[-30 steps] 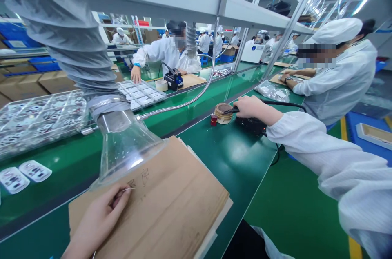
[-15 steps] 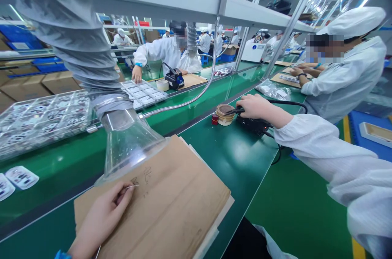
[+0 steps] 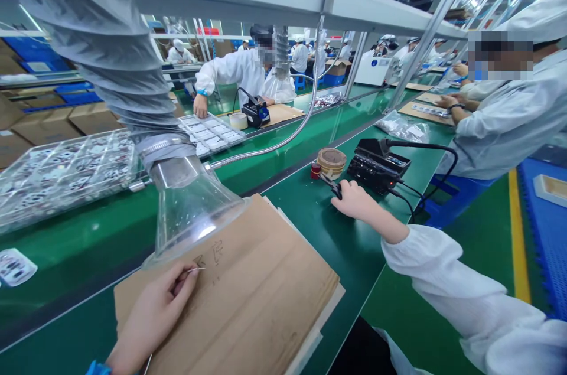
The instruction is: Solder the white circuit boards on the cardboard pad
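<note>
In the head view, the left hand (image 3: 156,307) pinched a thin, pale, wire-like strand (image 3: 199,269) between its fingertips, over a flat brown cardboard sheet (image 3: 261,280). The right hand (image 3: 357,204) was closed round a slim black tool (image 3: 332,186), perhaps pliers, near a small red cylinder (image 3: 315,171) beside a round tan tub (image 3: 332,165).

Desk (image 3: 328,236): open between cardboard (image 3: 261,280) and right hand (image 3: 352,199)
Clear hood (image 3: 190,218): crowding cardboard's far edge
Black box (image 3: 374,171): standing beyond right hand
</note>
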Demonstrator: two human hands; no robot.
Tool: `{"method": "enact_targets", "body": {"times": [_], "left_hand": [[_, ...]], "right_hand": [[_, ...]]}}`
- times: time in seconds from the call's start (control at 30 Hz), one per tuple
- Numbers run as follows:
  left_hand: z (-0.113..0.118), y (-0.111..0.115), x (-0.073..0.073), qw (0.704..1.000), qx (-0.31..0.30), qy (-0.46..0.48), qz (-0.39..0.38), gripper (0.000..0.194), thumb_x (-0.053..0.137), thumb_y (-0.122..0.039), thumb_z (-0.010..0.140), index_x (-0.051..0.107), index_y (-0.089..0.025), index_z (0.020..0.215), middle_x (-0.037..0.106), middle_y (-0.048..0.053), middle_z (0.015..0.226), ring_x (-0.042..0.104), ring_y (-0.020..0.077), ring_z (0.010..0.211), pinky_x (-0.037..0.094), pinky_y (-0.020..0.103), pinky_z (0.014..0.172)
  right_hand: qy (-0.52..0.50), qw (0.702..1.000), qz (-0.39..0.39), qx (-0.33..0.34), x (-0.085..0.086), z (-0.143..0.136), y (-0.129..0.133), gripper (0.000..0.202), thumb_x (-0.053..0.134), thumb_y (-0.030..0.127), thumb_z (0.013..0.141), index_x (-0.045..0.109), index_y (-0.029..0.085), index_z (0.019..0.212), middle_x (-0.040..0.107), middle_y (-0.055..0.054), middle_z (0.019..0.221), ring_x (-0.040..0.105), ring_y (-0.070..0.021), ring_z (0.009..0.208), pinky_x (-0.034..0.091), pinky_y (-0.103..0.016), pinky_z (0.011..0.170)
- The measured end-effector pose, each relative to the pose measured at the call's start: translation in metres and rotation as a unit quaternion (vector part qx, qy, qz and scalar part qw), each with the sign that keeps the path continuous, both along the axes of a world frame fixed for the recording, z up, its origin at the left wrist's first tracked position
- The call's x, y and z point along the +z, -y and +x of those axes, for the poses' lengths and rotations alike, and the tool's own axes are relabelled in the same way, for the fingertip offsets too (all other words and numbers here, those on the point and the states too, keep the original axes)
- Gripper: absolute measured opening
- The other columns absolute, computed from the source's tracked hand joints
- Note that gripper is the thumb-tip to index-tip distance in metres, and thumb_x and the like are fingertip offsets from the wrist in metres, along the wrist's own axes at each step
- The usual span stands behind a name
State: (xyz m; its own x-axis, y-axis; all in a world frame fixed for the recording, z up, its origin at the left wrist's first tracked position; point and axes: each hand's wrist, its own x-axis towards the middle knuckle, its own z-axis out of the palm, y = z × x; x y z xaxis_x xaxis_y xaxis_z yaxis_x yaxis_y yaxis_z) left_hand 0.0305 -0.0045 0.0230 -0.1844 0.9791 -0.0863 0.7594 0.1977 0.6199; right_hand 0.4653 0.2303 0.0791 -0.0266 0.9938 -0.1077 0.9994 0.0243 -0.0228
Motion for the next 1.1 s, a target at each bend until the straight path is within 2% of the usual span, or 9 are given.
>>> {"method": "enact_targets", "body": {"times": [0.17, 0.3, 0.47, 0.67, 0.77, 0.93, 1.1], "left_hand": [[-0.004, 0.0, -0.004, 1.0, -0.004, 0.005, -0.001, 0.058, 0.045, -0.076, 0.098, 0.068, -0.024, 0.108, 0.074, 0.004, 0.096, 0.071, 0.0242, 0.091, 0.053, 0.026, 0.066], [-0.008, 0.0, -0.009, 1.0, -0.01, 0.002, 0.001, 0.057, 0.046, -0.075, 0.098, 0.068, -0.023, 0.109, 0.074, 0.005, 0.098, 0.071, 0.0244, 0.09, 0.051, 0.026, 0.063], [-0.007, 0.002, -0.01, 1.0, 0.0, 0.014, -0.011, 0.056, 0.046, -0.075, 0.099, 0.067, -0.025, 0.11, 0.074, 0.004, 0.104, 0.07, 0.0237, 0.097, 0.052, 0.025, 0.067], [-0.006, 0.002, -0.009, 1.0, -0.006, 0.014, -0.017, 0.055, 0.045, -0.076, 0.099, 0.066, -0.026, 0.11, 0.072, 0.002, 0.096, 0.068, 0.0225, 0.089, 0.051, 0.026, 0.069], [-0.007, 0.001, -0.01, 1.0, -0.007, 0.009, -0.017, 0.056, 0.045, -0.076, 0.099, 0.066, -0.025, 0.111, 0.071, 0.002, 0.091, 0.068, 0.0222, 0.085, 0.05, 0.026, 0.067], [-0.005, -0.001, -0.006, 1.0, -0.013, 0.006, 0.006, 0.054, 0.049, -0.073, 0.098, 0.069, -0.024, 0.106, 0.072, 0.003, 0.089, 0.07, 0.0219, 0.083, 0.052, 0.024, 0.064], [0.004, 0.001, 0.004, 0.999, -0.006, -0.005, 0.04, 0.05, 0.051, -0.069, 0.099, 0.071, -0.023, 0.102, 0.069, 0.003, 0.081, 0.067, 0.021, 0.074, 0.048, 0.024, 0.058]], "right_hand": [[-0.008, 0.999, -0.012, -0.04, -0.013, -0.002, -0.007, 0.04, 0.048, 0.047, 0.096, 0.049, 0.016, 0.122, 0.051, -0.022, 0.13, 0.054, -0.0433, 0.126, 0.05, -0.053, 0.095], [-0.014, 0.998, -0.024, -0.048, -0.015, -0.002, -0.016, 0.044, 0.048, 0.049, 0.096, 0.05, 0.016, 0.124, 0.051, -0.023, 0.133, 0.053, -0.0426, 0.127, 0.05, -0.054, 0.098], [-0.015, 0.999, -0.02, -0.047, -0.02, -0.004, -0.027, 0.052, 0.051, 0.052, 0.094, 0.049, 0.015, 0.13, 0.05, -0.024, 0.138, 0.051, -0.0445, 0.131, 0.048, -0.056, 0.102], [-0.014, 0.999, -0.015, -0.047, -0.02, -0.009, -0.04, 0.058, 0.052, 0.052, 0.094, 0.047, 0.012, 0.137, 0.049, -0.026, 0.141, 0.051, -0.0456, 0.133, 0.048, -0.056, 0.102], [-0.018, 0.999, -0.021, -0.024, -0.017, -0.009, -0.042, 0.055, 0.054, 0.049, 0.094, 0.05, 0.012, 0.135, 0.054, -0.025, 0.138, 0.056, -0.042, 0.127, 0.05, -0.049, 0.097], [-0.021, 0.999, -0.023, 0.019, -0.012, -0.004, -0.04, 0.044, 0.057, 0.04, 0.097, 0.054, 0.011, 0.13, 0.064, -0.02, 0.129, 0.065, -0.0285, 0.112, 0.05, -0.039, 0.093], [-0.018, 0.999, -0.016, 0.035, -0.013, -0.001, -0.037, 0.039, 0.057, 0.036, 0.096, 0.057, 0.012, 0.127, 0.067, -0.019, 0.126, 0.068, -0.029, 0.108, 0.05, -0.037, 0.087]]}}
